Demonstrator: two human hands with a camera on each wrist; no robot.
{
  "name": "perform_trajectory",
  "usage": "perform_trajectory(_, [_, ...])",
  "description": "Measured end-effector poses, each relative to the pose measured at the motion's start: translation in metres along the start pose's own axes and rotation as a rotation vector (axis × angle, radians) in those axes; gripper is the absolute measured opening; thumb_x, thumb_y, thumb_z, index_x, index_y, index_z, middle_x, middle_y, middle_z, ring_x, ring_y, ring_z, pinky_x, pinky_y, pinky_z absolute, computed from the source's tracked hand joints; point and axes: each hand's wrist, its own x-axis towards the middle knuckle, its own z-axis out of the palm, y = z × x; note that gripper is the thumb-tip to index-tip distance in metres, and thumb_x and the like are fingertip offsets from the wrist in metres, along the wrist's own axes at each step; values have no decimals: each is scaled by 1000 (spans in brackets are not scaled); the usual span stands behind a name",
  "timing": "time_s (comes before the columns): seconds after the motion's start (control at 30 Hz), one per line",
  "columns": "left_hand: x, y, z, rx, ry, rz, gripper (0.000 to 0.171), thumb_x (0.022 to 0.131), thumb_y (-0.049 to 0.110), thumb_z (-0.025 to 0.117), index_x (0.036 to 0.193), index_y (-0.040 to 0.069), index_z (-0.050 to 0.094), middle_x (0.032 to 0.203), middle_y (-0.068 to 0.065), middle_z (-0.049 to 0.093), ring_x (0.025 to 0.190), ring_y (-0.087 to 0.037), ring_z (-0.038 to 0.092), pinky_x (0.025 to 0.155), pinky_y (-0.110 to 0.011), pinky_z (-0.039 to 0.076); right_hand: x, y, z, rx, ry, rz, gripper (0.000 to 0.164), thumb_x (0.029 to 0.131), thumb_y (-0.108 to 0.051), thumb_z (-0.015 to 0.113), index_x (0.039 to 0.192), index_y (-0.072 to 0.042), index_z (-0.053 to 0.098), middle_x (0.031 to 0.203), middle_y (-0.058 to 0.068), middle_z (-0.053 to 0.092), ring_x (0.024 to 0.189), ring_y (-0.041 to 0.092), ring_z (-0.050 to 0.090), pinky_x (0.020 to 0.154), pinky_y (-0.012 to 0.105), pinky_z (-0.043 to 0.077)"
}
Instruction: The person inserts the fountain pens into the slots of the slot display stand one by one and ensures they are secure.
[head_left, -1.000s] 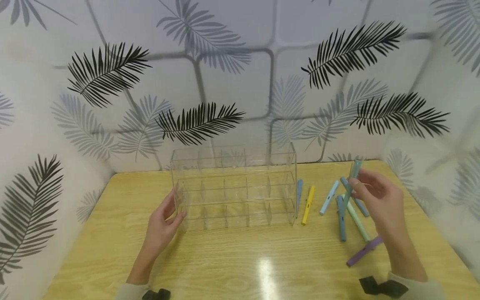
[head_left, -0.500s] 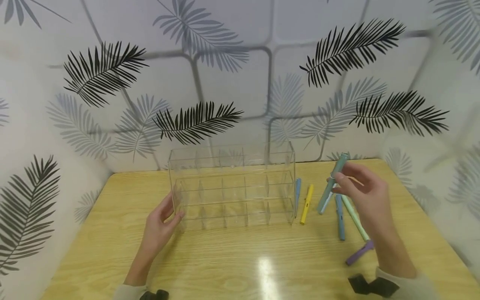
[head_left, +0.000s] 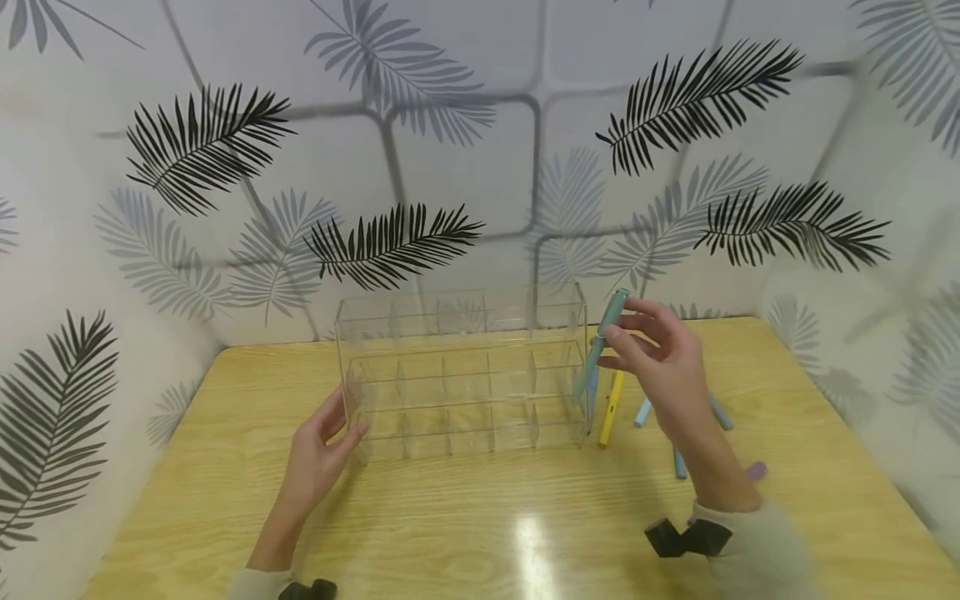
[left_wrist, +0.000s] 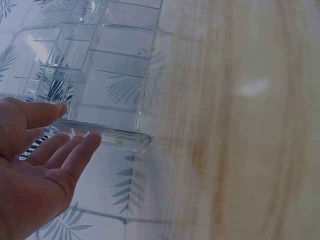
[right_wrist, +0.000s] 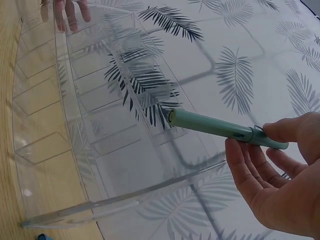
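A clear acrylic organizer (head_left: 461, 407) with rows of small compartments stands upright near the back of the table. At its left end my left hand (head_left: 322, 446) holds the side wall, thumb at the front edge and fingers along the outside, as the left wrist view shows. My right hand (head_left: 667, 354) pinches a teal-green pen (head_left: 609, 317) between thumb and fingers. Tilted, the pen is raised beside the organizer's right end, its lower tip overlapping that wall in the head view. In the right wrist view the pen's (right_wrist: 210, 124) bare end points toward the compartments.
Right of the organizer lie a blue pen (head_left: 592, 404), a yellow pen (head_left: 611, 412) and a light blue pen (head_left: 642, 412). Farther right, a darker blue pen (head_left: 680, 463) and a purple pen (head_left: 757, 471) show partly behind the right arm. A leaf-patterned wall (head_left: 480, 167) rises behind the table (head_left: 420, 533).
My right hand has carried the teal-green pen leftward from over the loose pens to the organizer's right end. The left hand has stayed on the organizer's left side.
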Motion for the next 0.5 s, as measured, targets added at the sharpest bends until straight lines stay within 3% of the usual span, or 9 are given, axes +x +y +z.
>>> perform_trajectory(0.3, [1,0,0,-18,15,5,61,93,-13,67,149,-13,42,147,-32,48,130,-49,51,100,-15,45,18,3,28,6,-40,-28,52,99,-5,68,147,-12,50,103,12,64,83,21,73,77,46,65])
perform_trajectory(0.5, [0,0,-1,-9,2,-9,59,95,-11,66,149,-13,41,148,-32,47,131,-49,50,101,-14,43,29,4,44,58,-59,-44,52,99,-3,67,146,-14,50,99,11,61,81,21,72,77,48,65])
